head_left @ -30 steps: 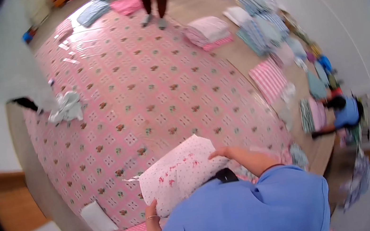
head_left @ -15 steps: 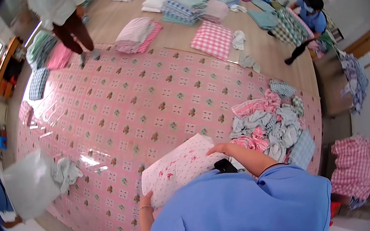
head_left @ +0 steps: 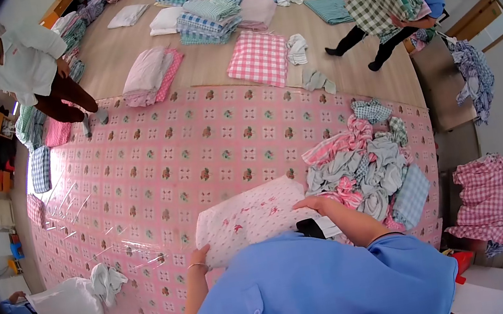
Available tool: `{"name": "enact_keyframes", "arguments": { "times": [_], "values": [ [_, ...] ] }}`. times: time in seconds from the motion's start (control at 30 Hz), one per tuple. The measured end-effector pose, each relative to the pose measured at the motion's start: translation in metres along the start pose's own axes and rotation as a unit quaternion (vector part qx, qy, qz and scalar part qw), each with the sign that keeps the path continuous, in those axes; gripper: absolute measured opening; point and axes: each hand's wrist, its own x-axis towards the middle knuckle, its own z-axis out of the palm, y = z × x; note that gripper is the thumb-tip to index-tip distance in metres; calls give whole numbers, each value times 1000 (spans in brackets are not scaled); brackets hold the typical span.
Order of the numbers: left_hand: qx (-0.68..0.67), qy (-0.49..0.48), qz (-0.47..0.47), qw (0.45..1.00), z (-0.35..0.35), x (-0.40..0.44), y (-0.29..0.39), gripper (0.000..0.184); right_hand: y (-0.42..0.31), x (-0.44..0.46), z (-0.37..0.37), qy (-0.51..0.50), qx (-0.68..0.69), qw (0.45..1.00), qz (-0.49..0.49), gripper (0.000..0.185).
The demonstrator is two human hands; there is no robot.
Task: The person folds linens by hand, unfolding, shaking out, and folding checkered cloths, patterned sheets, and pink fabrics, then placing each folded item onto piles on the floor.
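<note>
One floral cloth (head_left: 253, 217), two hands on it, just below centre at 6 o'clock — pale, matte, roughly rectangular, specked with tiny dots and a band of pink-red sprigs. Left hand (head_left: 197, 257) at 7 o'clock pinches its lower-left edge, one bracelet (head_left: 197, 266) on the wrist; right hand (head_left: 312, 204) near 5 o'clock grips its right edge; fingertips partly hidden, so exact finger spread can't be told. Three other people: one in a white shirt (head_left: 32, 63) at 10 o'clock, one at 2 o'clock hugging a thick checked bundle (head_left: 379, 0), one at 8 o'clock, arm by a smooth white sheet (head_left: 65, 305). One crumpled heap (head_left: 364, 172) between 3 and 4 — mixed grey, pink and blue fabric, striped and checked, wrinkled, too tangled to count pieces. One flat pink-and-white gingham square (head_left: 257, 58) at 12, two small limp cloths (head_left: 318, 81) just right of it. One soft pink stack (head_left: 148, 76) at 11, rounded edges; blue checked stack (head_left: 209, 23) near 12, layers squared. One red gingham drape (head_left: 487, 198) near 4, hanging in loose folds. Floor: glossy pink printed sheet (head_left: 162, 149), wrinkled near 8, meeting matte wood-grain boards (head_left: 207, 67) toward 12.
</note>
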Motion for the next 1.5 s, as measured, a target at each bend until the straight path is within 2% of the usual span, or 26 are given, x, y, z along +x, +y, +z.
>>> {"name": "enact_keyframes", "arguments": {
  "times": [0.17,0.23,0.27,0.33,0.37,0.4,0.43,0.47,0.53,0.6,0.67,0.77,0.83,0.87,0.93,1.0,1.07,1.1,1.13,1.23,1.37,1.43,1.5],
  "values": [
    [0,-63,12,998,14,32,38,37,-30,-20,0,-12,84,996,-32,34],
    [174,-38,45,983,7,68,47,33,-37,-23,5,-12,102,994,-47,33],
    [176,-40,44,983,4,86,52,33,-41,-25,9,-5,137,989,-50,32],
    [301,-79,106,944,0,108,75,33,-42,-25,18,4,175,983,-53,31],
    [303,-80,106,944,-8,117,85,33,-35,-21,23,6,214,975,-67,29],
    [265,-91,53,958,-15,120,99,31,-26,-18,29,7,252,964,-81,28],
    [226,-101,0,969,-22,126,111,29,-18,-13,37,67,254,960,-96,29],
    [228,-102,0,968,-27,133,125,29,-11,-9,43,68,256,959,-97,29],
    [227,-73,52,970,-40,153,154,24,-3,-5,58,94,355,919,-147,26],
    [239,-77,79,965,-48,166,184,23,0,-2,65,113,384,903,-156,27],
    [250,-82,106,959,-52,174,206,22,0,-5,71,202,437,857,-181,26],
    [279,-61,109,952,-47,179,227,21,4,-6,60,190,517,812,-195,26],
    [310,-44,105,944,-36,171,237,21,6,-7,41,177,571,768,-227,28],
    [313,-44,105,943,-28,168,238,21,8,-8,31,177,574,767,-227,28],
    [359,-39,96,928,-11,161,231,22,-7,-26,17,218,609,727,-231,28],
    [374,-52,103,920,13,154,228,21,-16,-37,2,232,606,727,-225,29],
    [387,-61,112,913,40,146,225,21,-8,-38,-22,223,622,701,-267,29],
    [408,-79,108,903,54,142,222,21,-1,-39,-30,282,531,739,-304,28],
    [429,-96,103,892,68,137,221,21,-5,-40,-44,275,527,745,-303,28],
    [440,-109,108,885,122,120,224,22,-24,-44,-88,287,617,700,-217,26],
    [443,-130,135,877,178,115,233,21,-39,-44,-133,336,636,677,-156,19],
    [431,-132,149,880,199,111,235,22,-34,-26,-164,182,631,706,-266,21],
    [429,-123,153,882,217,107,242,22,-43,-19,-187,203,642,693,-257,22]
  ]
}}
